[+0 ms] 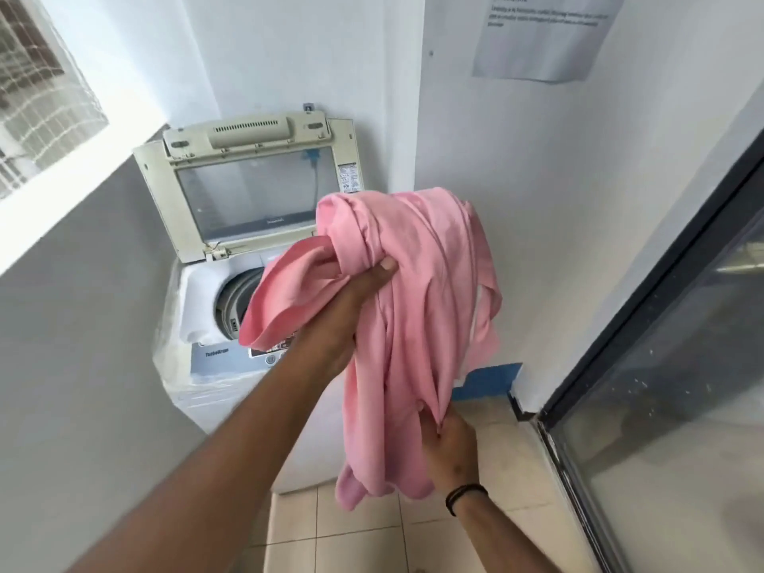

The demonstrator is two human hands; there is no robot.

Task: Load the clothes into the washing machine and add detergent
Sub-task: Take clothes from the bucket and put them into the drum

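Above the open washing machine (198,299), the left hand (347,308) has its grip bunched round a pink garment (417,291). Lower down, the right hand (450,452) pinches the garment's hanging end.

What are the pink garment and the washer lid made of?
Pink garment: soft matte knit fabric, probably cotton jersey; it bunches and drapes in folds. Washer lid: cream, yellowed plastic frame, moulded vents; clear reflective pane, glass or plastic, cannot tell.

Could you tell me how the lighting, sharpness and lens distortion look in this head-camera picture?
Head view: daylight from the window overexposes its sill; wide-angle bending tilts the walls and glass door; the pink garment and washing machine read clearly; the wall notice is too soft to read.
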